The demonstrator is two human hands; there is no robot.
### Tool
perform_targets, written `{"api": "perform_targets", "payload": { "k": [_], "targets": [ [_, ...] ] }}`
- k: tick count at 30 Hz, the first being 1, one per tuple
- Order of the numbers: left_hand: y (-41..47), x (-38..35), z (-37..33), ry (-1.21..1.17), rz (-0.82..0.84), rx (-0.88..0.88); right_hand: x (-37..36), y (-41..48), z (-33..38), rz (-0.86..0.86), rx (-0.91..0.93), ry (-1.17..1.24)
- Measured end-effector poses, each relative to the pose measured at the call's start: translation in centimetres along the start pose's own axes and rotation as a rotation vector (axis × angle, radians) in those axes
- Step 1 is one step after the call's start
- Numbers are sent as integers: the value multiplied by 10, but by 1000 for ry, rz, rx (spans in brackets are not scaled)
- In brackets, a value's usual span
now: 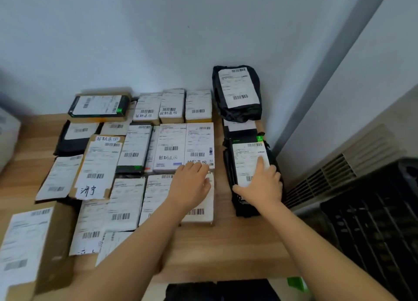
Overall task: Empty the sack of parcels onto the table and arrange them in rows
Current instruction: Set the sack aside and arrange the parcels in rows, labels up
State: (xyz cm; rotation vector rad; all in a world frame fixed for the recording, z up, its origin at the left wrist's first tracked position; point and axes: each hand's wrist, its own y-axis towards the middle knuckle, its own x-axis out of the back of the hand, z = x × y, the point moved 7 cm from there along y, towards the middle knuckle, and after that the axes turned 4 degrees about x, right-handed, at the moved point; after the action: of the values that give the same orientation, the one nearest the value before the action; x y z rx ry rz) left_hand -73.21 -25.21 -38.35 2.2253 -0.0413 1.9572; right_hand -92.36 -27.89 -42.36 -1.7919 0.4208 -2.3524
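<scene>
Right hand [262, 183] lies palm-down on a black plastic-wrapped parcel with a white shipping label [246, 158] at the right of the frame. Its fingers run nearly straight across the label and its thumb spreads along the near-left edge; as far as I can tell it presses rather than grips. Left hand [192, 183] rests flat and relaxed on a flat white-labelled parcel [199, 212] at the right end of the third row, fingertips reaching its far edge, holding nothing.

The task looks well advanced. The parcels lie out on the light wooden table [226, 244], filling the left and centre of the frame, so the emptying seems done (the sack itself I cannot pick out in view). What is left is tidying: the rows toward the lower left overlap and sit askew, and the right-hand column looks unfinished.

Counted:
- Two hands.
- Four parcels in the back row against the wall, among them three small pale boxes [172, 106] side by side.
- Three parcels in the right column, headed by a crumpled black plastic bag parcel [239, 112].
- One large brown cardboard box [54, 244] at the lower left.
- Roughly twenty parcels in all, the overlaps making an exact figure unsure.
</scene>
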Motion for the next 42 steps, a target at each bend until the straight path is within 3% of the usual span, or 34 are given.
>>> {"api": "perform_targets", "payload": {
  "k": [6, 13, 17, 21, 24, 30, 35, 42],
  "targets": [
    [-1, 3, 35, 3, 6, 89, 27, -15, 22, -70, 138, 73],
    [-5, 20, 103, 26, -19, 202, 40, -8, 124, 17, 352, 151],
    [-8, 26, 162, -18, -4, 307, 19, 13, 188, 54, 333, 143],
    [-15, 9, 218, -189, 120, 398, -14, 28, 233, 79, 244, 152],
    [-23, -5, 239, -260, 181, 394, -34, 24, 248, 27, 171, 161],
    [-25, -13, 243, -345, 154, 343, -53, 16, 266, -48, 107, 159],
    [-22, -12, 242, -346, 158, 307, -49, 15, 260, -54, 200, 119],
    [14, 26, 203, -255, -6, 98, 12, 16, 218, -329, 374, -108]
  ]
}}
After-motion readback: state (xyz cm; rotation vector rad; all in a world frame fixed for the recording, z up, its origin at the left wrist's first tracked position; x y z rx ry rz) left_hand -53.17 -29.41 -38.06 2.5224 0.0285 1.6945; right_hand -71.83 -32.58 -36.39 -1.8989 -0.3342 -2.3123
